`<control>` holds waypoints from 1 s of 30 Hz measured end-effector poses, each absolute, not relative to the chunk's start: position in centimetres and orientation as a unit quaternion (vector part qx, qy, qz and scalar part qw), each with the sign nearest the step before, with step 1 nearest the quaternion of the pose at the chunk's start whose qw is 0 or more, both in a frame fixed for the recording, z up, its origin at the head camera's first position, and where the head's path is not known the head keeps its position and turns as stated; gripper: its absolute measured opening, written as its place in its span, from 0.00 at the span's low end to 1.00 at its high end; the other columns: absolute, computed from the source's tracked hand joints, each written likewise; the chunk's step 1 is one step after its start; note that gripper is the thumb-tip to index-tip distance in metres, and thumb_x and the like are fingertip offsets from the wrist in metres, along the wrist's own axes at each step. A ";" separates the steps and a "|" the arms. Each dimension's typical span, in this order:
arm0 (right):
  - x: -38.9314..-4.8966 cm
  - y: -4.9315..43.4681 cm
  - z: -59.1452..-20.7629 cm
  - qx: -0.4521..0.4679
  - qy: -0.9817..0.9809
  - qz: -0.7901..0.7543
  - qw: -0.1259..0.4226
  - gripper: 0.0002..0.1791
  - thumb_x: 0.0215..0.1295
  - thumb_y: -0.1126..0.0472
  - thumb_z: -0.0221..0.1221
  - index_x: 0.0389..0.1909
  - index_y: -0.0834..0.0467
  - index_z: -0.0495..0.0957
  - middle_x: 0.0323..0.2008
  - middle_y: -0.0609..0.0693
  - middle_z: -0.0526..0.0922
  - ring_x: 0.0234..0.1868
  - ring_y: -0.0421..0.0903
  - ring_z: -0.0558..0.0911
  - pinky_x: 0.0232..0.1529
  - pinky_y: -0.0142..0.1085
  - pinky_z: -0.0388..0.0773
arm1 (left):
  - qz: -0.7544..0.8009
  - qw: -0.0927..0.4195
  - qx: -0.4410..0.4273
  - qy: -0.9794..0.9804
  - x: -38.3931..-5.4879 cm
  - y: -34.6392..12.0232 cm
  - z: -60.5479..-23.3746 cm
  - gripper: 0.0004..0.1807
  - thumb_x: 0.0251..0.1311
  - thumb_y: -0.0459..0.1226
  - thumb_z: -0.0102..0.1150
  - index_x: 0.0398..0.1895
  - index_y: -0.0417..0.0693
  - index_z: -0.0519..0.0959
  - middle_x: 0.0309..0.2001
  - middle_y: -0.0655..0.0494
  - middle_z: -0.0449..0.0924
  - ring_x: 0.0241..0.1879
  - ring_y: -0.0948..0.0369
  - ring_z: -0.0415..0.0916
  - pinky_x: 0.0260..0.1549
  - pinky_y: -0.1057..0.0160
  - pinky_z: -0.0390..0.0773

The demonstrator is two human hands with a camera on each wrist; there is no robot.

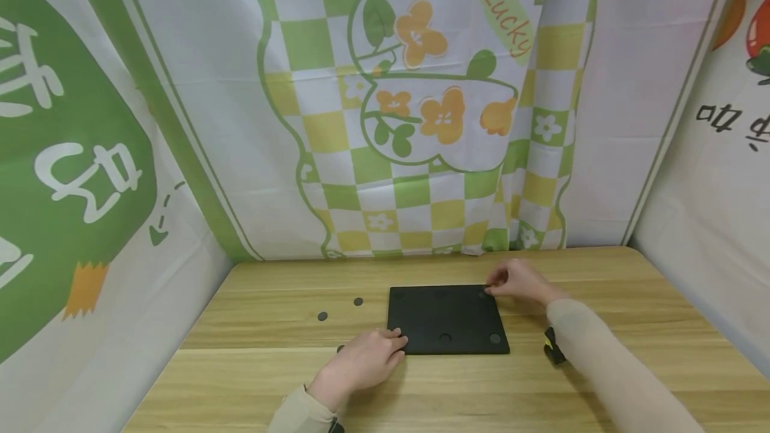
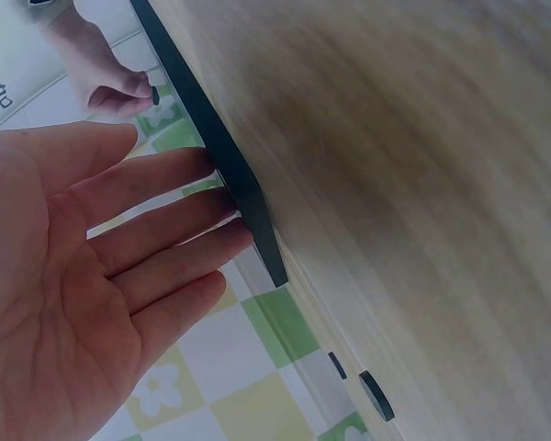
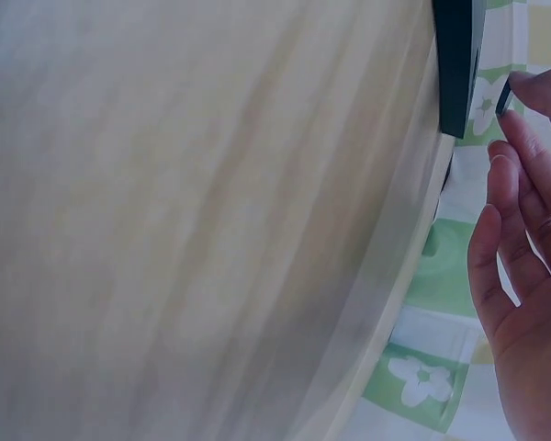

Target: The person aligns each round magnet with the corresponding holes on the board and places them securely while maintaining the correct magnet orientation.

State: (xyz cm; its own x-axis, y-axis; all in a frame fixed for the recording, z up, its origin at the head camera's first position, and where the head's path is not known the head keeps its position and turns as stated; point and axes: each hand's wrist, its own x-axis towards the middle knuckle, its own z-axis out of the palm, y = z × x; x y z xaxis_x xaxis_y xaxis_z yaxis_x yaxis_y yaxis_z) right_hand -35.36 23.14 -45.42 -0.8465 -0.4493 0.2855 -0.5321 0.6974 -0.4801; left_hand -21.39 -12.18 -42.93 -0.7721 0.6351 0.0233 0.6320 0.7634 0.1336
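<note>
A flat black rectangular panel (image 1: 442, 316) lies on the wooden table. Over its far right corner, my right hand (image 1: 522, 282) pinches a small dark disc (image 3: 505, 96) between thumb and forefinger, just above the surface in the right wrist view. My left hand (image 1: 363, 359) rests its fingertips on the panel's near left corner; in the left wrist view these fingers (image 2: 179, 216) are extended against the edge. A grey disc (image 1: 494, 338) sits at the near right corner. A round mark or disc (image 1: 445, 337) shows at the near edge; which one, I cannot tell.
Two loose dark discs (image 1: 322, 316) lie on the table (image 1: 265, 326) left of the panel. Another disc (image 1: 340, 348) is partly hidden behind my left hand. A printed curtain (image 1: 385, 206) hangs behind the table, with more cloth on both sides.
</note>
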 end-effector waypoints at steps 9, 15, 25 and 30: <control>-35.4 22.0 -45.2 0.271 -0.917 0.286 0.067 0.07 0.49 0.53 0.70 0.26 0.50 0.85 0.24 0.40 0.84 0.25 0.32 0.76 0.27 0.27 0.75 | 0.061 0.011 0.339 0.939 -21.4 -12.1 -42.9 0.19 0.69 0.42 0.48 0.58 0.44 0.77 0.59 0.46 0.75 0.59 0.54 0.74 0.56 0.57 0.76; -35.6 21.5 -45.2 0.275 -0.915 0.289 0.064 0.07 0.49 0.52 0.70 0.26 0.50 0.85 0.24 0.40 0.83 0.24 0.33 0.76 0.27 0.27 0.75 | 0.060 0.012 0.342 0.938 -21.5 -12.1 -42.9 0.19 0.69 0.42 0.48 0.58 0.44 0.77 0.59 0.46 0.75 0.58 0.54 0.74 0.55 0.57 0.76; -35.7 20.5 -45.0 0.282 -0.915 0.281 0.057 0.07 0.49 0.52 0.70 0.26 0.50 0.85 0.24 0.40 0.83 0.25 0.33 0.77 0.28 0.27 0.75 | 0.059 0.013 0.339 0.939 -21.5 -12.1 -43.0 0.19 0.69 0.42 0.48 0.58 0.45 0.77 0.59 0.47 0.75 0.59 0.54 0.74 0.55 0.56 0.76; -35.8 19.8 -45.0 0.286 -0.915 0.278 0.052 0.07 0.50 0.52 0.70 0.26 0.50 0.85 0.25 0.40 0.84 0.26 0.32 0.78 0.28 0.27 0.76 | 0.060 0.011 0.342 0.938 -21.5 -12.1 -42.9 0.19 0.68 0.41 0.49 0.58 0.44 0.77 0.59 0.46 0.76 0.58 0.54 0.75 0.55 0.56 0.76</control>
State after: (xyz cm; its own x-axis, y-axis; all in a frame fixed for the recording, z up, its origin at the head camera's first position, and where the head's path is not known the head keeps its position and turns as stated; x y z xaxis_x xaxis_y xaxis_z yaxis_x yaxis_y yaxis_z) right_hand -35.80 19.78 -45.02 -0.8307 -0.4954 0.2542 -0.5530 0.6811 -0.4799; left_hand -21.50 -12.12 -42.92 -0.7661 0.6425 0.0200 0.6398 0.7592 0.1195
